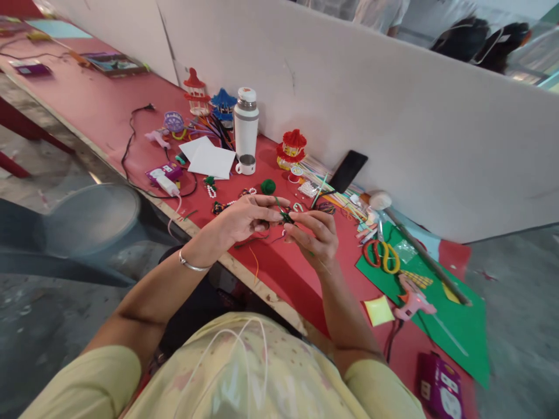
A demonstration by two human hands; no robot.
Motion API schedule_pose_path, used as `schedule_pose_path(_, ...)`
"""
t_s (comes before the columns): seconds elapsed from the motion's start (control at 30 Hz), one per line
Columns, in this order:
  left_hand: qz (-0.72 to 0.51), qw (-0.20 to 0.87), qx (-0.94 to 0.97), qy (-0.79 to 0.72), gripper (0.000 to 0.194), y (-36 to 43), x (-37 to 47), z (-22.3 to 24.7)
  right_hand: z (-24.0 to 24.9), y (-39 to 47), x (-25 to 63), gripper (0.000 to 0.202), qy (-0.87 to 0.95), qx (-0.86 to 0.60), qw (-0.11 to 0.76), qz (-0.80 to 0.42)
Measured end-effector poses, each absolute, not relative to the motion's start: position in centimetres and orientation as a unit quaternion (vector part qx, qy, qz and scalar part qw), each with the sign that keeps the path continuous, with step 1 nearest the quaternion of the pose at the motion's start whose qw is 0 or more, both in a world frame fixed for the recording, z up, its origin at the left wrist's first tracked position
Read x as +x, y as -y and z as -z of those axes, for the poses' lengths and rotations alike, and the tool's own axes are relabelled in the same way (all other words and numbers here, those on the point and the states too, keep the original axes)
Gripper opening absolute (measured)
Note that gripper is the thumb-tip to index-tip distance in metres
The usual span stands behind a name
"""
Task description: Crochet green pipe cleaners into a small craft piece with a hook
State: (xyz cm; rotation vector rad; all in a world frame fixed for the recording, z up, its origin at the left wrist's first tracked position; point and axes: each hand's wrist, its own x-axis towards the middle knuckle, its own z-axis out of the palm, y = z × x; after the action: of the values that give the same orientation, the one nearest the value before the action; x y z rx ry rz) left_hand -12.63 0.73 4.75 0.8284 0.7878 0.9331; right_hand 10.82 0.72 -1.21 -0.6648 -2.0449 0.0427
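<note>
Both hands meet over the red table, pinching a small dark piece with green yarn [286, 216] between the fingertips. My left hand [248, 218] has its fingers stretched toward it, a strand rising beside the index finger. From the other side my right hand [317, 233] grips with thumb and fingers closed. The piece's exact shape is hidden by the fingers. A green yarn ball [268, 186] lies just beyond the left hand. Near the hands are a pack of white beads [308, 188] and a beaded ornament with a green top [210, 187].
A white flask [246, 128] and steel cup [246, 164] stand behind. A phone [349, 170] leans near the white partition [393, 116]. To the right lie scissors [384, 256], a pink glue gun [413, 299] and a green sheet [463, 326]. A grey stool [96, 209] stands left.
</note>
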Motion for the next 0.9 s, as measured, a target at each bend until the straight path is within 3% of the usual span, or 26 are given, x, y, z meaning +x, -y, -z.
schedule_pose_path(0.23, -0.488, 0.539, 0.531, -0.436, 0.037, -1.1, -12.5, -4.1, -1.6, -0.5, 11.1, 0.036, 0.879, -0.216, 0.42, -0.066)
schedule_pose_path(0.33, -0.489, 0.499, 0.562, -0.442, 0.033, -1.1, -12.3, -4.0, -2.3, -0.2, 11.1, 0.033, 0.883, -0.213, 0.41, -0.083)
schedule_pose_path(0.9, -0.462, 0.578, 0.54, -0.401, 0.028, -1.1, -12.5, -4.9, -3.3, 0.6, 12.0, 0.016, 0.764, -0.25, 0.46, -0.376)
